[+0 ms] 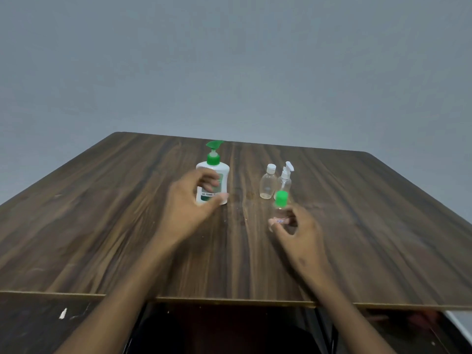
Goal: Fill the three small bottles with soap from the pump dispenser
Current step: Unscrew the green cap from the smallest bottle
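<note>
Right fingers (277, 222) pinching green-capped bottle (280, 209), left fingers (210, 186) curled near dispenser (213, 181), label unreadable

Matt wood-grain table (102, 226); clear plastic bottles (267, 183)

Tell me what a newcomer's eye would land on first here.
The white plastic pump dispenser with the green pump head stands out at the middle of the dark wooden table, with the left hand curled in front of it; contact is unclear. To its right, the right hand pinches a small clear bottle with a green cap, in front of two other small clear white-topped bottles.
</note>
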Action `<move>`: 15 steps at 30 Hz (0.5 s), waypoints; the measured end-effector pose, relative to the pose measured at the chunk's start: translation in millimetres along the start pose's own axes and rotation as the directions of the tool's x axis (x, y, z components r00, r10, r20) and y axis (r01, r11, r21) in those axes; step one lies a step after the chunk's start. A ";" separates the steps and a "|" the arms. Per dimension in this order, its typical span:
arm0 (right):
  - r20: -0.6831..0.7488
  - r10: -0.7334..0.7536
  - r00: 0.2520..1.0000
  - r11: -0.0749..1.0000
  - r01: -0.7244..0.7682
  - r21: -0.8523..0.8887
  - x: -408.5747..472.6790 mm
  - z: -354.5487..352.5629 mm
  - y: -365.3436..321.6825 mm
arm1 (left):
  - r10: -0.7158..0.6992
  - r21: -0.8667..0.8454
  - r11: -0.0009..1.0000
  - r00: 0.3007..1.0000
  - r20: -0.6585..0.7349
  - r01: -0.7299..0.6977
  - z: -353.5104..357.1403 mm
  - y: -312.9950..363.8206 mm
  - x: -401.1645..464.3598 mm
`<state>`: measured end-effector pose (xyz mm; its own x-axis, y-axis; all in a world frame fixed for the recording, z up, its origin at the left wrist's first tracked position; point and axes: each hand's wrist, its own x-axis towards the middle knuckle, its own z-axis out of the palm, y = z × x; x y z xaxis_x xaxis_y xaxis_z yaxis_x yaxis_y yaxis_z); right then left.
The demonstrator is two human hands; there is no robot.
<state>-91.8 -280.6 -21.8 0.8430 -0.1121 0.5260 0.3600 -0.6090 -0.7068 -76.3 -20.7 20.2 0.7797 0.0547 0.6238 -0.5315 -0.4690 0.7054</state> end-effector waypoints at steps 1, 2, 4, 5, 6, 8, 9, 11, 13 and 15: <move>0.033 -0.023 0.999 1.000 0.023 0.003 -3.1 6.3 -5.5 | -0.003 -0.037 0.999 0.995 0.101 0.006 13.9 8.6 -7.6; 0.052 -0.049 0.997 0.999 0.049 0.003 -4.1 11.6 -9.2 | -0.006 -0.062 0.998 0.982 0.190 0.019 28.7 13.3 -14.3; 0.048 -0.106 0.993 0.994 0.106 -0.010 -3.4 20.2 -13.9 | 0.008 -0.097 0.995 0.963 0.269 0.018 54.4 13.4 -22.8; 0.039 -0.126 0.991 0.992 0.127 -0.015 -2.9 23.3 -14.9 | 0.015 -0.103 0.995 0.964 0.264 0.013 63.6 9.7 -23.5; 0.037 -0.134 0.990 0.991 0.134 -0.020 -2.6 25.5 -15.3 | 0.015 -0.106 0.994 0.969 0.248 0.011 69.8 5.8 -22.8; 0.053 -0.129 0.990 0.991 0.131 -0.033 -1.4 29.3 -13.4 | 0.007 -0.106 0.994 0.974 0.225 0.018 74.9 -0.4 -17.9; 0.069 -0.127 0.990 0.991 0.130 -0.045 -0.1 30.2 -11.4 | 0.012 -0.104 0.995 0.973 0.229 0.012 76.2 -2.3 -14.8; 0.104 -0.104 0.989 0.993 0.108 -0.038 3.9 27.7 -8.8 | 0.030 -0.099 0.995 0.967 0.253 -0.005 78.9 -4.4 -9.6; 0.105 -0.065 0.992 0.998 0.067 -0.011 9.8 18.1 -10.2 | 0.052 -0.094 0.995 0.968 0.248 -0.029 81.7 -7.3 -4.8; 0.063 -0.096 0.993 0.995 0.095 0.013 18.8 7.2 -14.2 | 0.069 -0.062 0.996 0.971 0.227 -0.056 84.8 -12.9 -0.7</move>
<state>-78.1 -268.4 -5.3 0.8282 -0.0035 0.5604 0.4437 -0.6067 -0.6596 -41.9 -89.4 -17.9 0.7959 -0.1795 0.5781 -0.5941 -0.4155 0.6888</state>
